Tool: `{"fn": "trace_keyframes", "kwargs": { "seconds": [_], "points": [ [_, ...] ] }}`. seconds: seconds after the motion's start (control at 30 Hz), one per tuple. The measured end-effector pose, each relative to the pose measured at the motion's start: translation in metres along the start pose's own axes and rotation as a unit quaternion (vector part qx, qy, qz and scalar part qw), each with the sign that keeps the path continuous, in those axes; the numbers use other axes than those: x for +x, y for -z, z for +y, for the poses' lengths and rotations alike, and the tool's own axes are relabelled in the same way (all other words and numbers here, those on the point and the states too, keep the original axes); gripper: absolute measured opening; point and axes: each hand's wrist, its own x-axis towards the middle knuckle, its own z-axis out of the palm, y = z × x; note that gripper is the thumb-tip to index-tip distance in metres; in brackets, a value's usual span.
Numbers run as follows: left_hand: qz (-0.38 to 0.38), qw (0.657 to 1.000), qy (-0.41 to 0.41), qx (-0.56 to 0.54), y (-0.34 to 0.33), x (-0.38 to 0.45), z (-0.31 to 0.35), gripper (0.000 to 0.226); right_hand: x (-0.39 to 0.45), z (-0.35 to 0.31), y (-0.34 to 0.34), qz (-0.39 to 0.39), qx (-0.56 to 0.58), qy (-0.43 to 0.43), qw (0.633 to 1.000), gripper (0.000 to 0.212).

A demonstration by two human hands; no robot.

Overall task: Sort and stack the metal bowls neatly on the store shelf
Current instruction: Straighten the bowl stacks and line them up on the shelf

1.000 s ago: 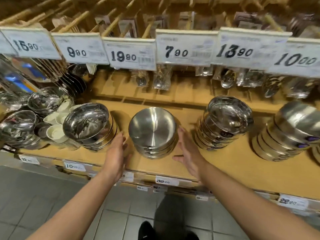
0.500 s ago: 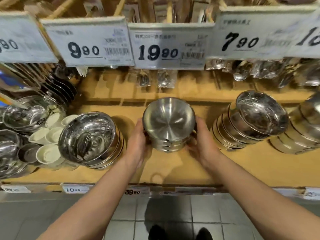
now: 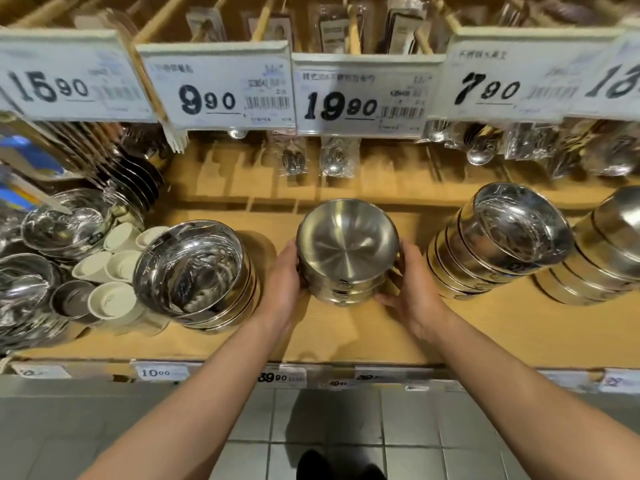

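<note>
A short stack of matte steel bowls (image 3: 347, 247) stands in the middle of the wooden shelf (image 3: 485, 330). My left hand (image 3: 284, 275) grips its left side and my right hand (image 3: 412, 282) grips its right side, fingers curled round the lower bowls. A stack of shiny bowls (image 3: 194, 271) leans just to the left. On the right lies a tilted row of shiny bowls (image 3: 502, 237), and another tilted row (image 3: 602, 251) lies at the far right edge.
White cups (image 3: 110, 299) and more steel bowls (image 3: 62, 226) crowd the shelf's left end. Price signs (image 3: 360, 95) hang above, with bagged spoons (image 3: 332, 161) behind. Price tags (image 3: 273, 377) line the shelf's front edge over a tiled floor.
My hands closed in from either side of the middle stack and now hold it. The view has moved nearer to the shelf.
</note>
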Motion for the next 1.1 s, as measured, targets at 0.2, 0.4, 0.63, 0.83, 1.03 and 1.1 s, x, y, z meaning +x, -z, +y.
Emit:
{"fn": "trace_keyframes", "kwargs": {
  "seconds": [0.2, 0.4, 0.63, 0.83, 1.03, 1.1],
  "points": [
    [0.062, 0.997, 0.016, 0.039, 0.035, -0.046, -0.03, 0.033, -0.044, 0.029, 0.004, 0.05, 0.016, -0.086, 0.995, 0.044],
    [0.173, 0.984, 0.036, 0.007, 0.094, -0.106, -0.051, 0.031, -0.088, 0.059, -0.025, -0.055, -0.073, -0.109, 0.99, 0.032],
    [0.257, 0.965, -0.017, -0.055, 0.151, -0.109, -0.023, 0.025, -0.079, 0.034, -0.094, -0.106, -0.086, -0.109, 0.985, 0.031],
    [0.181, 0.98, -0.042, -0.069, 0.161, -0.072, -0.007, 0.038, -0.049, 0.035, -0.154, -0.092, -0.047, -0.057, 0.993, 0.047],
    [0.116, 0.985, -0.051, -0.117, 0.158, -0.045, -0.002, 0.046, -0.036, 0.052, -0.186, -0.108, -0.034, -0.013, 0.993, 0.035],
    [0.1, 0.984, -0.04, -0.139, 0.16, -0.039, -0.003, 0.049, -0.035, 0.055, -0.19, -0.093, -0.014, -0.007, 0.996, 0.039]
  ]
}}
